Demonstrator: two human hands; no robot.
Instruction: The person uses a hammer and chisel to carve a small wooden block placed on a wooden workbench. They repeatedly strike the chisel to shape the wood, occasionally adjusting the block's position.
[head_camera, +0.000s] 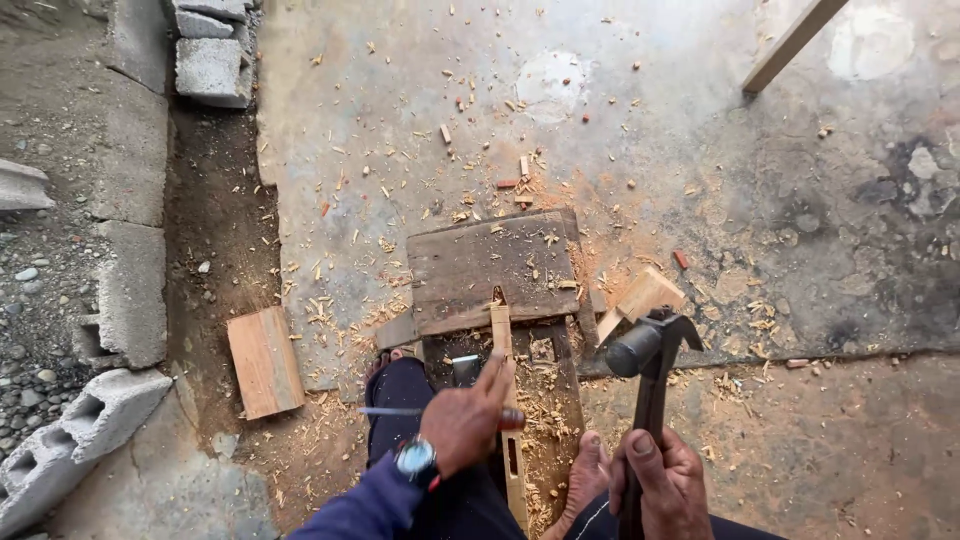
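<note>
My left hand (468, 418), with a watch on its wrist, grips a chisel with a dark red handle (512, 418) and presses down on a narrow wooden strip (503, 345). The strip lies lengthwise over a dark wooden board (470, 262) that serves as a work block. My right hand (668, 485) is closed around the handle of a black claw hammer (648, 345), whose head is raised to the right of the strip. A bare foot (588, 478) rests beside the strip between my hands.
Wood chips and shavings litter the concrete floor (700, 180). A short plank block (264, 360) lies on the dirt at left. Grey concrete blocks (130, 290) line the left side. A pale offcut (648, 295) sits right of the board, and a wooden leg (792, 42) stands upper right.
</note>
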